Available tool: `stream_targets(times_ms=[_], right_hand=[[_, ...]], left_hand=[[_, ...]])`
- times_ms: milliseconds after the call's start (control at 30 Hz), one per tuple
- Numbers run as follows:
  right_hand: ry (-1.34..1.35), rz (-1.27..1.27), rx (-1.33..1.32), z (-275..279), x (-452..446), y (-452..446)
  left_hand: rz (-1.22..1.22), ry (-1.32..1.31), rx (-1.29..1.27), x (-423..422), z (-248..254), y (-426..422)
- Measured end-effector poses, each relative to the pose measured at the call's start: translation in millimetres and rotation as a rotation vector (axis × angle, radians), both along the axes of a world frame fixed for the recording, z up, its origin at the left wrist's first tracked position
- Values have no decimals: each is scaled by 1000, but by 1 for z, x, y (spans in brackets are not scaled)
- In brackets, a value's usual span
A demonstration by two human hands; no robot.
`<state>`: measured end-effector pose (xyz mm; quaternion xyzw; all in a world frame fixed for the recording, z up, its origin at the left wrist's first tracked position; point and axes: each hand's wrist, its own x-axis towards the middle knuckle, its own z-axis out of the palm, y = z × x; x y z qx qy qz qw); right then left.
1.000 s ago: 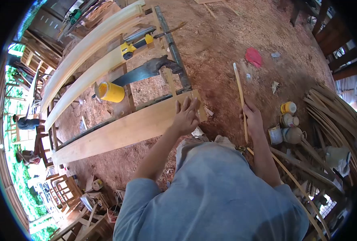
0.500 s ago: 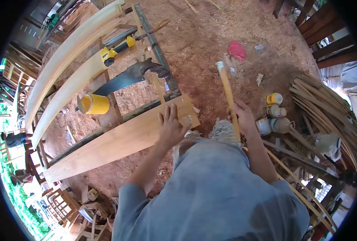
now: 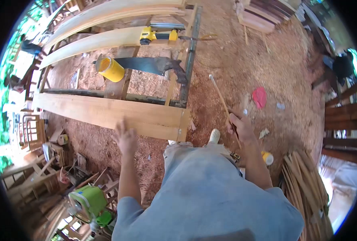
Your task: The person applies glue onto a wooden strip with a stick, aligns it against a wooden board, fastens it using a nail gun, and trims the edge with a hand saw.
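Observation:
A long, tapered pale board (image 3: 146, 116) lies across the near side of a dark frame. At its near edge is my left hand (image 3: 126, 140), fingers spread and slightly blurred, holding nothing. To the right, my right hand (image 3: 242, 127) is closed around a thin wooden stick (image 3: 220, 94) with a pale tip, held over the floor. Beyond the board, a handsaw (image 3: 146, 65) rests on the frame with its dark handle to the right. A yellow cup (image 3: 113, 70) stands beside the saw's blade. Farther back sits a yellow and black power tool (image 3: 158, 36).
Curved boards (image 3: 106, 42) lie on the frame's far part. On the floor are a red cloth (image 3: 259, 97), a yellow-and-white container (image 3: 267, 158) and bundled wood strips (image 3: 305, 193). A green machine (image 3: 89, 200) stands lower left. A person (image 3: 341, 66) is at the far right; others are at the left.
The view has turned, swinging the board and frame around. My left hand has moved left from the board's right end to its near edge. The stick stays in my right hand, now more tilted.

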<state>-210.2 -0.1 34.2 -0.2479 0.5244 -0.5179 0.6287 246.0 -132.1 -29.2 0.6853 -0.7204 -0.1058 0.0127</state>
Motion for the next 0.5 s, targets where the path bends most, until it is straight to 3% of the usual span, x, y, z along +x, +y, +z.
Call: stream_targets(times_ms=[33,200,300,367,400,433,500], right_hand=[[1,22,-23,2,-9,-2],[65,203,-22,1,-56,-17],[244,278,-28,-13,-75,-30],[281,274,-6,-26,-82,-35],[320,247,17,-30,-83,-39],[319,255,7,-27,-84,-42],[301,205,105,-16,-84,-49]], left_hand=[[167,46,-4,-4,12,-2],[280,-68,135,-67,44,18],[139,-42,-10,-92,45,33],[221,692,-63,-120,68,34],[183,593,-267,-127,53,29],[222,608,-238,-139,58,19],[510,533,110,-174,80,-9]])
